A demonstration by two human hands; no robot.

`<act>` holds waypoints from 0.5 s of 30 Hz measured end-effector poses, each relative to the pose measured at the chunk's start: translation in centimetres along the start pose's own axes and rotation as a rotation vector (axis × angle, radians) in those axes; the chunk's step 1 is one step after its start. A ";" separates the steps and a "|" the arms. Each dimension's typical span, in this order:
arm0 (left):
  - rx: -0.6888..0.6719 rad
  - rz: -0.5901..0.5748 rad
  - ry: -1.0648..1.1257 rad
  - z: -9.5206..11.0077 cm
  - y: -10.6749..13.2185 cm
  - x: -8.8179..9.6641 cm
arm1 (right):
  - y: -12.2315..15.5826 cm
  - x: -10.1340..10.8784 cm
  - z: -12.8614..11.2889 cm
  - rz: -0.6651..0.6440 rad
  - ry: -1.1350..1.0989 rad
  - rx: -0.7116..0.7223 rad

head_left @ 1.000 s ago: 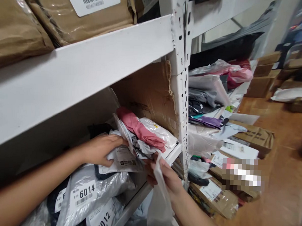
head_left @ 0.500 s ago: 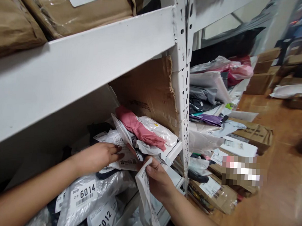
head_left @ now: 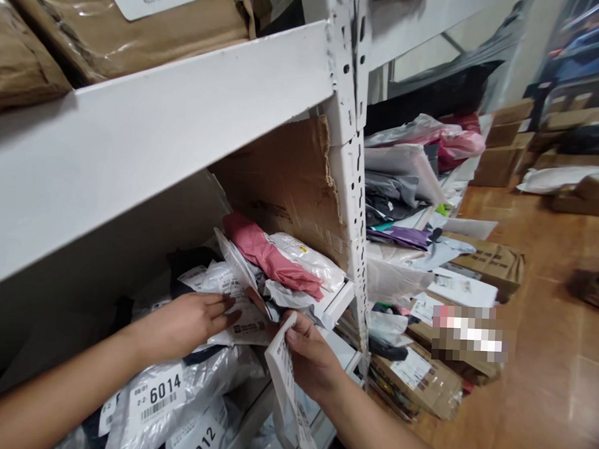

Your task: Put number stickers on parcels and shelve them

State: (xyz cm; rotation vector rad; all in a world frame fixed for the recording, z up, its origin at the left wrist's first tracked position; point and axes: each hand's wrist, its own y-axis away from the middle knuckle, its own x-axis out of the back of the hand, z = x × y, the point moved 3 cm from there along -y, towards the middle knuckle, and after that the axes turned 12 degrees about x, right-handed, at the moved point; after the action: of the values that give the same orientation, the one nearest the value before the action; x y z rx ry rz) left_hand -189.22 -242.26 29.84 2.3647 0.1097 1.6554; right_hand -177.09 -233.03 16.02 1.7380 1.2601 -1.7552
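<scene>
My left hand [head_left: 186, 322] lies on a pile of white and grey mailer bags on the shelf, its fingers stretched over a labelled white parcel [head_left: 243, 315]. My right hand [head_left: 311, 357] is closed on a thin white labelled parcel [head_left: 287, 389] that hangs down in front of the shelf edge. Just behind the hands lie a pink bag [head_left: 268, 253] and a clear bag with a white item [head_left: 310, 258]. A grey bag marked 6014 [head_left: 173, 394] sits under my left forearm.
A white metal shelf board [head_left: 149, 145] runs overhead with brown parcels [head_left: 140, 19] on it. A perforated upright [head_left: 351, 187] and a torn cardboard divider [head_left: 286, 184] bound the bay on the right. More bags and cardboard boxes [head_left: 481, 265] cover the neighbouring shelf and wooden floor.
My right hand has pulled the thin white parcel lower and turned it so its label shows. My left hand slid slightly down and left over the pile.
</scene>
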 end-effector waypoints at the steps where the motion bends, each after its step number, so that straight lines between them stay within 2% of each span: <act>1: 0.007 -0.026 0.006 0.0 0.1 0.1 | 0.0 0.0 0.0 0.000 0.007 -0.004; 5: 0.052 -0.157 0.217 -0.3 -0.1 1.3 | -0.1 0.0 0.5 0.019 0.144 -0.015; 7: 0.105 -0.185 0.320 -0.6 -0.7 2.1 | -0.2 -0.2 0.9 0.025 0.250 0.009; 10: 0.181 -0.200 0.352 -1.1 -1.8 2.9 | -0.2 -0.5 1.3 0.041 0.352 0.070; 15: 0.204 -0.252 0.408 -1.1 -2.4 2.4 | -0.4 -0.8 1.6 0.016 0.460 0.100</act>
State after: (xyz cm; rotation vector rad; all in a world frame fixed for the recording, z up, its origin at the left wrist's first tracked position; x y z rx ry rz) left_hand -189.18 -239.22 31.82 2.0008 0.6504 2.0458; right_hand -178.20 -234.33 16.66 2.2934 1.3412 -1.4773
